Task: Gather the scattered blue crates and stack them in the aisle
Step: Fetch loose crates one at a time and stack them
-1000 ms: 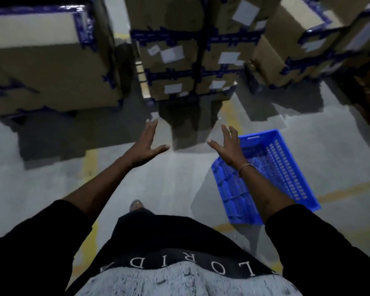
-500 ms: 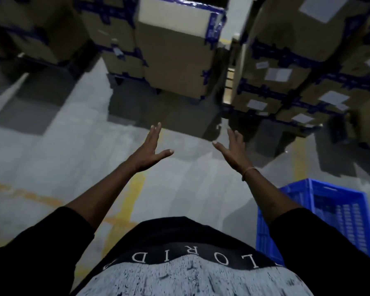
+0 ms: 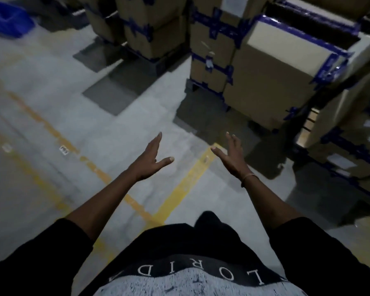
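Grey concrete floor (image 3: 41, 67) spreads out under me, big and dim, crossed by worn yellow painted lines (image 3: 186, 180) that meet just ahead of my body. On my right and ahead rise stacks of brown cardboard cartons (image 3: 271, 82) bound with dark blue tape, standing on low pallets and throwing hard shadows onto the floor. Way off in the far left corner sits a blue plastic crate (image 3: 8, 19), on the floor, well apart from both my arms and blurred at this range. My black sleeves frame the bottom, forearms stretched forward. My left hand (image 3: 150, 160) is out over the floor, fingers straight, thumb spread wide, holding nothing. My right hand (image 3: 233, 154) mirrors it, palm turned inward, fingers relaxed and empty, a thin band (image 3: 249, 178) round the wrist. A small white floor label (image 3: 64, 150) lies by the left yellow line.
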Motion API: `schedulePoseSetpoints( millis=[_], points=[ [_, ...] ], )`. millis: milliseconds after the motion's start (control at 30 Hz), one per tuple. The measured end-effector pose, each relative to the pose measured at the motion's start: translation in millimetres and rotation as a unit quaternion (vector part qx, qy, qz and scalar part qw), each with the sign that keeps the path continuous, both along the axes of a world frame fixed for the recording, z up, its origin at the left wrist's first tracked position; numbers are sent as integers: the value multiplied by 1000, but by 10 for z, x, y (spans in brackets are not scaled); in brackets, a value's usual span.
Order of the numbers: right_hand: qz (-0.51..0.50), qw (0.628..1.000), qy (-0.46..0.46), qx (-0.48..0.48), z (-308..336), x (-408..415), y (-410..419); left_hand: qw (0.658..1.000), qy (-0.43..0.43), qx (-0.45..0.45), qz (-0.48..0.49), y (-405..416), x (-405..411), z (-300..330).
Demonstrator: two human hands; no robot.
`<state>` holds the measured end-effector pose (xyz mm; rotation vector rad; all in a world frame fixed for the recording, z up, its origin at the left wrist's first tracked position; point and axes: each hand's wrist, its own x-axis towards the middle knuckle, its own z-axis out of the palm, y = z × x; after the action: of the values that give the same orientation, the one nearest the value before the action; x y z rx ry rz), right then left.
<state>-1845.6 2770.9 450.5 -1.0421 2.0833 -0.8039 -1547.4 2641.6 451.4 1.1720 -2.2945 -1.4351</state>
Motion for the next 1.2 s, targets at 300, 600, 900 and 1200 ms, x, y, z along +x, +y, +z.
schedulePoseSetpoints(
  millis=[300, 600, 900, 1200],
  points=[
    [148, 988, -29, -22, -196, 36, -2030, 987, -27, -2, 157, -1158, 396, -193],
    [279, 960, -29, -2, 119, 154, -4028, 950, -9, 25, 312, -2220, 553, 83],
    [352, 935, -20, 21, 64, 781, -5706, 913, 5, 32, 406, -3336, 1129, -57],
    [342, 938, -31, 38, -13, 1875, -7515, 905, 1, 50, 422, -5133, 2220, -257]
  ],
)
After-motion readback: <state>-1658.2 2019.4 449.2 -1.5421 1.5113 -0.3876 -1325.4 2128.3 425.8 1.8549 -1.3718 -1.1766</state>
